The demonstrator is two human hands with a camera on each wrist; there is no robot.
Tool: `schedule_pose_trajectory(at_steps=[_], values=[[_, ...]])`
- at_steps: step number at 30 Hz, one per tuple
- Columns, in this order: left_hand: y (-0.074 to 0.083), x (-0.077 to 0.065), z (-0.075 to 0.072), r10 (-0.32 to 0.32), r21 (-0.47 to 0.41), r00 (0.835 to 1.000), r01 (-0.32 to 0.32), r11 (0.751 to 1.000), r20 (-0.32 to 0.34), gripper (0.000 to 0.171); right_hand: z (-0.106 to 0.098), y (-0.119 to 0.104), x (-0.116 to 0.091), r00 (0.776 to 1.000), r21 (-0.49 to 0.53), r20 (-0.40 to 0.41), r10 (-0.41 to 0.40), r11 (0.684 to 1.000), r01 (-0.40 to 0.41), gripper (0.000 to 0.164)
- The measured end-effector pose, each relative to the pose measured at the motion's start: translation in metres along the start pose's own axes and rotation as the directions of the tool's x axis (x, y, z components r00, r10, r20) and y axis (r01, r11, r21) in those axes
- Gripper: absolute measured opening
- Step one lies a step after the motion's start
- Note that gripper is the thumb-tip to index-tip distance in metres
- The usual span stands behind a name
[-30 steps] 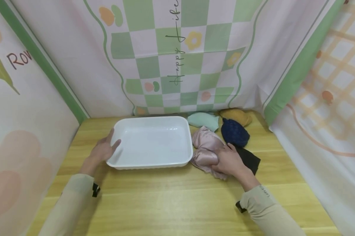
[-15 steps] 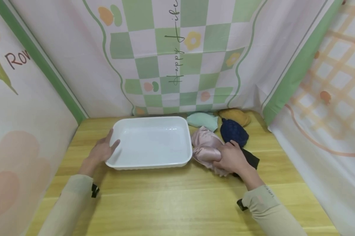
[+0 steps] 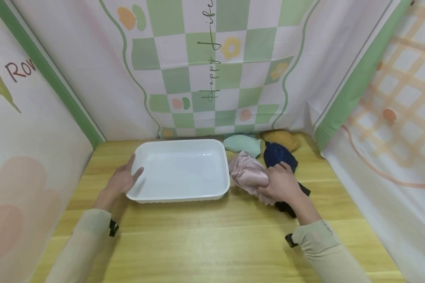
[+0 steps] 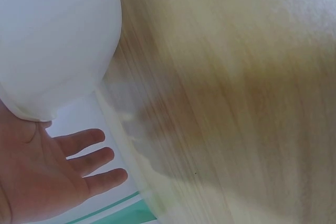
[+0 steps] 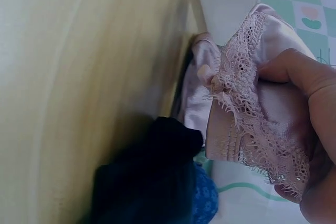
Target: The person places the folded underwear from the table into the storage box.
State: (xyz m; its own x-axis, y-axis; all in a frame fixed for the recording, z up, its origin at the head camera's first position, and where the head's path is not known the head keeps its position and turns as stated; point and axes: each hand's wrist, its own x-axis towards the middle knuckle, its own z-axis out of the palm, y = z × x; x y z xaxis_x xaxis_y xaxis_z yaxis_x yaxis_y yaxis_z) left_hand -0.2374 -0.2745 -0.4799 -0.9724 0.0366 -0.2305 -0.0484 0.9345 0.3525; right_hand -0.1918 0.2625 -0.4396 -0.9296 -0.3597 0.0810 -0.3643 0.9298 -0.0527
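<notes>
My right hand (image 3: 281,182) pinches a dusty-pink satin bra (image 3: 247,173) by one side, thumb on its lace edge (image 5: 247,93) in the right wrist view. The bra's near part is lifted and folding over, its other end low beside the tray. My left hand (image 3: 120,181) touches the left rim of a white rectangular tray (image 3: 178,200). Several of its fingers (image 4: 84,142) stretch straight out beyond the tray wall in the left wrist view. The thumb reaches over the rim. A black cloth piece (image 3: 286,208) lies partly hidden under my right hand.
Behind the pink bra lie a mint-green bra (image 3: 242,144), a mustard-yellow one (image 3: 283,139) and a navy lace one (image 3: 277,153). All rest on the wooden table (image 3: 198,243). Printed curtains (image 3: 212,98) hang along the back and both sides.
My right hand has moved slightly right and up, lifting and folding the pink bra's near side. The black cloth has shifted and bunched beneath it. The left hand and tray stay put.
</notes>
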Motion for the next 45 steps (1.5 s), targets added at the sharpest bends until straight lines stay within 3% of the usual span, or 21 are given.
schedule_pose_trajectory(at_steps=[12,21,33,40,45], values=[[-0.002,0.002,0.001,0.01,0.002,1.0,-0.01,1.0,0.019,0.089,-0.021,-0.002,0.009,0.998,0.009,-0.055,0.025,1.0,-0.024,0.04],[0.0,0.001,0.0,0.014,0.002,1.0,-0.015,1.0,0.022,0.088,-0.035,-0.017,0.02,0.997,0.052,-0.083,-0.008,0.999,0.012,0.034],[-0.001,0.001,0.0,0.014,0.001,1.0,-0.014,1.0,0.025,0.088,-0.04,-0.031,0.036,0.995,0.06,-0.097,-0.033,0.997,0.039,0.042],[-0.002,0.0,0.001,0.014,0.001,1.0,-0.014,1.0,0.021,0.087,-0.039,-0.039,0.044,0.984,0.078,-0.161,-0.081,0.993,0.094,0.035],[-0.001,0.0,0.001,0.006,-0.003,1.0,-0.006,1.0,0.018,0.088,-0.04,-0.044,0.046,0.987,0.102,-0.146,-0.069,0.991,0.085,0.038]])
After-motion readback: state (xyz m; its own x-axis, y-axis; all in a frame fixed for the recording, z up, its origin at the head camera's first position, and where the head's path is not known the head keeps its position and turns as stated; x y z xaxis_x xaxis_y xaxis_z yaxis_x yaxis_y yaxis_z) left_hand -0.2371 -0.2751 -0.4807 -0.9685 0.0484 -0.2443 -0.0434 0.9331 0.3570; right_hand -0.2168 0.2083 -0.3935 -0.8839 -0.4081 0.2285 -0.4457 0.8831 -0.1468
